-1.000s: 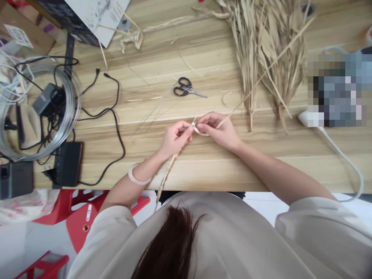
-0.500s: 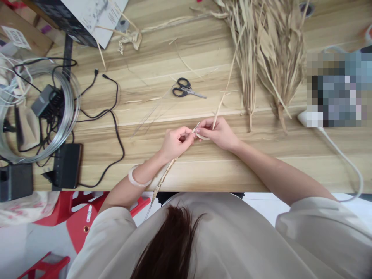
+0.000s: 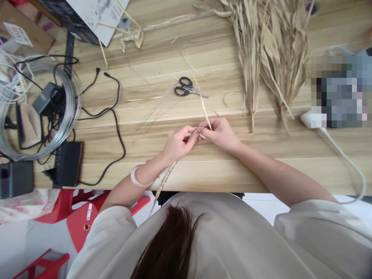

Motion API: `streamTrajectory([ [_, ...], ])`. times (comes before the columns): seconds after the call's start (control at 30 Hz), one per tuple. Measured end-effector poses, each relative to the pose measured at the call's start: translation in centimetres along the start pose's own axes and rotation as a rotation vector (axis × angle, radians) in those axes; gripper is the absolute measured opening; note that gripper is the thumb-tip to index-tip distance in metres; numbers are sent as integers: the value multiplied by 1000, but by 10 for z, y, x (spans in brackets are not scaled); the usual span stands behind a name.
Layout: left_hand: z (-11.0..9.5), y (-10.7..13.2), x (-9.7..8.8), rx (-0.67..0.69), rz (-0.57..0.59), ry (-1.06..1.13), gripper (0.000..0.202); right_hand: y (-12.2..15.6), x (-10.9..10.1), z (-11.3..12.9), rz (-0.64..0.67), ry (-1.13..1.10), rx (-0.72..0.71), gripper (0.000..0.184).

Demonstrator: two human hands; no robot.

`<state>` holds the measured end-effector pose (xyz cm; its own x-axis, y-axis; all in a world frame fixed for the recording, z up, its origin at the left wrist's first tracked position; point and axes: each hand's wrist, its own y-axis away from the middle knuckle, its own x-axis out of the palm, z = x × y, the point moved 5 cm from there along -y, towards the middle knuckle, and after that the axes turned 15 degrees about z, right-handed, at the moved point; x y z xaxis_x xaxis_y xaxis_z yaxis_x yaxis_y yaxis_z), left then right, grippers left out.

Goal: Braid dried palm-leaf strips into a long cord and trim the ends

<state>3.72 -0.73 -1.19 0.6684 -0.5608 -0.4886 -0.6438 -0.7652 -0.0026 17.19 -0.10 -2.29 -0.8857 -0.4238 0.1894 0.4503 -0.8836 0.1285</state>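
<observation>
My left hand (image 3: 180, 142) pinches a thin wire end close to my right hand's fingertips. From under the left wrist a braided straw cord (image 3: 166, 179) runs down over the table's front edge toward my lap; whether it joins the wire is hidden by the hand. My right hand (image 3: 220, 131) is closed on a pale dry leaf strip (image 3: 204, 106), whose free end points up and away past the scissors. Both hands' fingertips meet just above the tabletop. Black-handled scissors (image 3: 186, 86) lie beyond the hands, with thin loose wires (image 3: 155, 112) to their left.
Two bundles of dried leaves (image 3: 251, 77) lie at the back right. On the left are a wire coil (image 3: 65, 128), black cables (image 3: 122, 143) and a black adapter (image 3: 69, 163). A white cable (image 3: 347, 155) curves along the right. A box (image 3: 87, 19) stands at the back left.
The leaf strip's free end has swung from leaning right to leaning left, now crossing near the scissors. Both hands keep their pinch at nearly the same spot.
</observation>
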Motion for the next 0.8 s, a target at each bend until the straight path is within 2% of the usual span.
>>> streamTrajectory([
  [0.17, 4, -1, -5, -1, -53, 148, 25, 1, 0, -3, 121, -78, -13, 24],
  [0.37, 12, -3, -9, -78, -121, 265, 30, 3, -1, -7, 149, -16, 53, 31],
  [0.63, 14, -6, -10, -126, -120, 332, 33, 2, -2, -1, 200, -11, 26, 31],
  [0.8, 14, -8, -9, -154, -48, 452, 34, 4, -3, 0, 180, -47, 19, 30],
])
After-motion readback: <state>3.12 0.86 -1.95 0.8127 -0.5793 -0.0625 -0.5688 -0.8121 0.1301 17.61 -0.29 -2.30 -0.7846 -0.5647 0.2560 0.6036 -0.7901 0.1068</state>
